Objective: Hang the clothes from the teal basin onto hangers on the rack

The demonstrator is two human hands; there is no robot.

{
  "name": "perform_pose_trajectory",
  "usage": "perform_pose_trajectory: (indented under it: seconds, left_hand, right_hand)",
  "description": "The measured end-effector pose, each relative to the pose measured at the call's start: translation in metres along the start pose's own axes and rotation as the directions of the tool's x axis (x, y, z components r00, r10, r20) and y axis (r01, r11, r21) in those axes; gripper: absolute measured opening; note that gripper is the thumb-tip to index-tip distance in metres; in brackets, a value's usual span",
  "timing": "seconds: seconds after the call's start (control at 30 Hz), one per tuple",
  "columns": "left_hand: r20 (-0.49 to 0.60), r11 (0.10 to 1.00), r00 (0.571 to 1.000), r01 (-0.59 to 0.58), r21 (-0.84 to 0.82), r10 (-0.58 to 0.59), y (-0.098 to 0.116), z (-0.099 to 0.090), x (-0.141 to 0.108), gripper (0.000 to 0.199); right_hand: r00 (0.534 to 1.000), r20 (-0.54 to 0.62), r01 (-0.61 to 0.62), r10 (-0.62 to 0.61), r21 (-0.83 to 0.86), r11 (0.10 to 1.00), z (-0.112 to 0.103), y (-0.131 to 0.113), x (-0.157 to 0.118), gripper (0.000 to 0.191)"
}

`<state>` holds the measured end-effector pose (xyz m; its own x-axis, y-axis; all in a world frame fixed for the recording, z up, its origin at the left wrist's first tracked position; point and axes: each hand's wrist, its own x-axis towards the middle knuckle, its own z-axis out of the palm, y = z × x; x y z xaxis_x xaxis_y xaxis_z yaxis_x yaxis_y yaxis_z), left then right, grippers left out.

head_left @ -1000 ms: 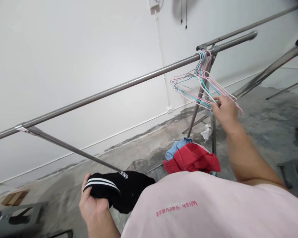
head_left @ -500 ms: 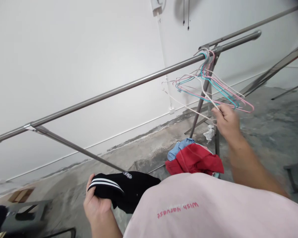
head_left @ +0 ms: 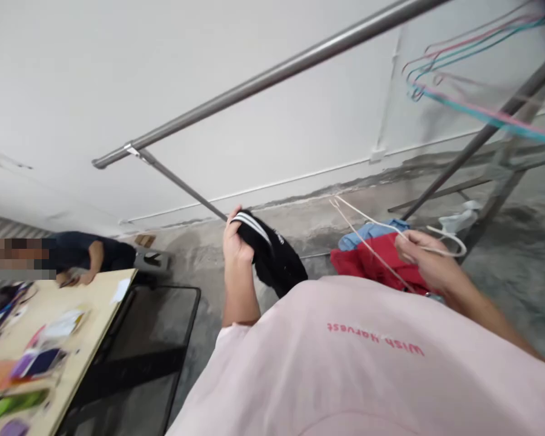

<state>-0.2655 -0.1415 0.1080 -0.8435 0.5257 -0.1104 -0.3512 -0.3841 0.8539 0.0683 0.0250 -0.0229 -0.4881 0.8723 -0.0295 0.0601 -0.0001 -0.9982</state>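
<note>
My left hand (head_left: pixel 237 242) is closed on a black garment (head_left: pixel 277 254) with white stripes along its edge; the garment hangs bunched, and its exact kind cannot be made out. My right hand (head_left: pixel 420 257) grips a white wire hanger (head_left: pixel 358 212) near its neck, the hook pointing right and the body reaching left. Behind and below that hand lie a red cloth (head_left: pixel 363 260) and a light blue garment (head_left: pixel 370 233). The hanger and the black garment are apart from each other.
A metal rail (head_left: pixel 272 79) of a drying rack crosses above my hands. Pink and blue hangers (head_left: pixel 481 112) hang at the upper right. On the left, a person (head_left: pixel 91 251) is at a table (head_left: pixel 104 290) with several coloured items on it. A grey stool (head_left: pixel 152 260) stands behind.
The white hanger has come off the rail and is now lower, in my right hand, away from the other hangers. My view has swung left, bringing the table and the person into sight.
</note>
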Motion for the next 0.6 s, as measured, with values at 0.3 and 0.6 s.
perform_pose_trajectory:
  seconds: [0.3, 0.6]
  left_hand:
    - [0.319, 0.998, 0.946, 0.046, 0.051, -0.06, -0.012, 0.052, -0.011, 0.033]
    - [0.369, 0.996, 0.929, 0.006, 0.088, -0.038, -0.025, 0.089, -0.022, 0.038]
  right_hand:
    - [0.992, 0.096, 0.055, -0.076, 0.208, 0.977, 0.041, -0.045, 0.011, 0.04]
    - [0.92, 0.293, 0.23, -0.26, 0.135, 0.964, 0.15, -0.054, 0.046, 0.05]
